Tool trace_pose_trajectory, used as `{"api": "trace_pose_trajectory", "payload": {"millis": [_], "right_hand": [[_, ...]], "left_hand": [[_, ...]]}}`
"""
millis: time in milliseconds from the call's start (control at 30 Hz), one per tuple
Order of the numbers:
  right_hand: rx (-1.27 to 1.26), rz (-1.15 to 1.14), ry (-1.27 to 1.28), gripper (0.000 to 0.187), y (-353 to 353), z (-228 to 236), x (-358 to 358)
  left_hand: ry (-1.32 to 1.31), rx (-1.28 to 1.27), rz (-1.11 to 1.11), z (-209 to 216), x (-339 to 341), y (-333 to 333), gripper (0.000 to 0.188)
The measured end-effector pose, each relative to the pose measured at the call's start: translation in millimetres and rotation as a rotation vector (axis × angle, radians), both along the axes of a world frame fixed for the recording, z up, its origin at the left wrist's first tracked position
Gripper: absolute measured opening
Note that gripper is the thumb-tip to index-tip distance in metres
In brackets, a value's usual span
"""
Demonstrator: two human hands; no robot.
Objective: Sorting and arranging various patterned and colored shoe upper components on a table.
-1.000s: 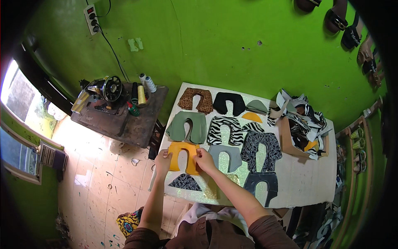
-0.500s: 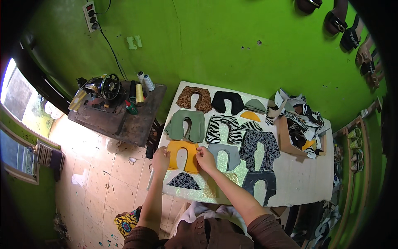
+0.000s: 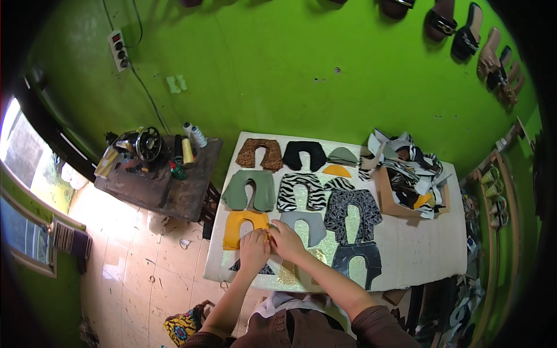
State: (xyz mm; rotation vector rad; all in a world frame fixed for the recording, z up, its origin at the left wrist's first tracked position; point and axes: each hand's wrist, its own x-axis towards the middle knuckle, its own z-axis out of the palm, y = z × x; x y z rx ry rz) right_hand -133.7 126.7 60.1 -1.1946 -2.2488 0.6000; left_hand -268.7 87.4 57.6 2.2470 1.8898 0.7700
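Observation:
A yellow U-shaped stack of cut shoe-upper pieces (image 3: 233, 227) lies near the front left of the white table. My left hand (image 3: 254, 250) is over its right leg, fingers bent and drawn together on the material. Beside it, almost touching, my right hand (image 3: 284, 240) pinches the outer edge of that same leg. The hands hide the lower right end of the yellow pieces. Under my left wrist lies a dark patterned triangular piece (image 3: 266, 269), partly covered. Close to my right hand is a grey U-shaped piece (image 3: 315, 227), with a green one (image 3: 232, 190) behind the yellow.
More cut pieces lie in rows: leopard (image 3: 246, 152), black (image 3: 295, 155), zebra (image 3: 289, 191), dark patterned (image 3: 335, 213) and dark grey (image 3: 342, 258). A cardboard box (image 3: 400, 207) overflows with scraps. Left stands a sewing machine (image 3: 149, 144) with thread cones. Sandals (image 3: 465, 40) hang on the green wall.
My left hand has moved from the left edge of the yellow pieces across to their right leg, beside my right hand. The view has shifted slightly.

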Motion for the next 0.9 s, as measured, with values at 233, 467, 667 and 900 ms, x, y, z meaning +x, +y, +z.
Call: {"api": "trace_pose_trajectory", "payload": {"millis": [233,467,667,900], "right_hand": [[0.050,-0.132,0.055,0.029,-4.3,13.9,58.0],[0.171,-0.230,0.197,0.024,-24.4,38.7,159.9],[0.227,-0.329,0.252,0.020,-22.0,55.7,259.4],[0.123,-0.339,0.276,0.025,-29.2,63.7,352.0]], "left_hand": [[-0.066,0.076,-0.100,17.0,58.1,15.9,0.034],[-0.346,-0.087,-0.337,36.6,155.3,27.6,0.030],[-0.408,-0.049,-0.499,64.8,262.9,47.4,0.025],[-0.502,-0.213,-0.512,72.5,345.2,52.1,0.023]]}}
